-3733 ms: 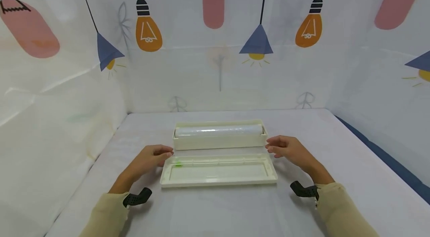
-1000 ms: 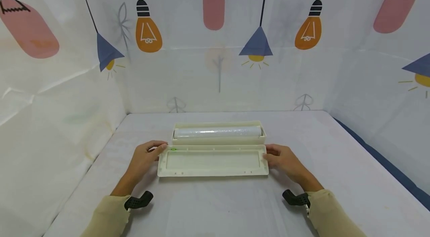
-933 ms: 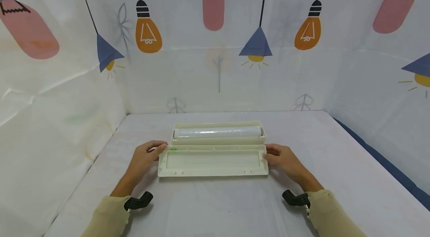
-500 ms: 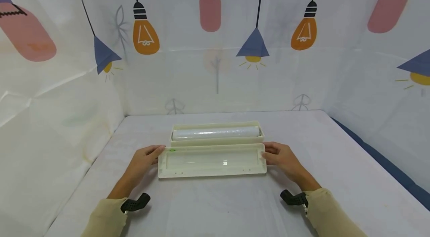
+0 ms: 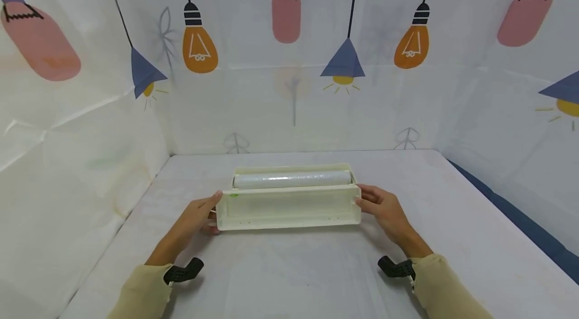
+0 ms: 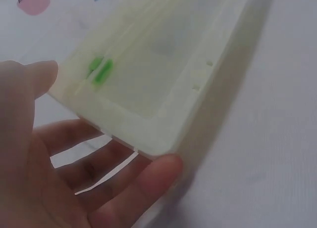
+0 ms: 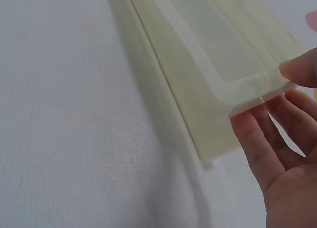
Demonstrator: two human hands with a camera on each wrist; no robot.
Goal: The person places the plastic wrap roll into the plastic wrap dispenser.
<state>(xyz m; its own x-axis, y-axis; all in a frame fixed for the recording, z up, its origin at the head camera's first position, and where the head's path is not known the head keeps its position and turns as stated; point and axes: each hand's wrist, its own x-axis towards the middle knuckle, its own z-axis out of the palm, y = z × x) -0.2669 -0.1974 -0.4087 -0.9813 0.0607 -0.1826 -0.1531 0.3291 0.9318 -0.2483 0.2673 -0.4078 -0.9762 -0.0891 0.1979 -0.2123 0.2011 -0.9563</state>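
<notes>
A cream plastic lid (image 5: 289, 208) is tilted up in front of a matching long box (image 5: 294, 168), its upper edge overlapping the box's front. Inside the box lies a shiny roll of cling film (image 5: 294, 179). My left hand (image 5: 194, 216) holds the lid's left end, thumb by the upper corner and fingers spread along the end and lower corner. At the other end my right hand (image 5: 384, 208) pinches the lid between thumb and fingers. In the left wrist view a green mark (image 6: 103, 72) shows near the lid's corner. The lid hides the box's front wall.
A white cloth (image 5: 289, 279) covers the table. White sheets (image 5: 253, 108) printed with lamps stand behind and at both sides. Each sleeve cuff carries a black wrist device, one on the left (image 5: 184, 271) and one on the right (image 5: 395, 267).
The lid lay flat before the box with hands beside its upper corners. Both hands have since taken its ends, raised it, tilted it more upright and brought it closer to the box.
</notes>
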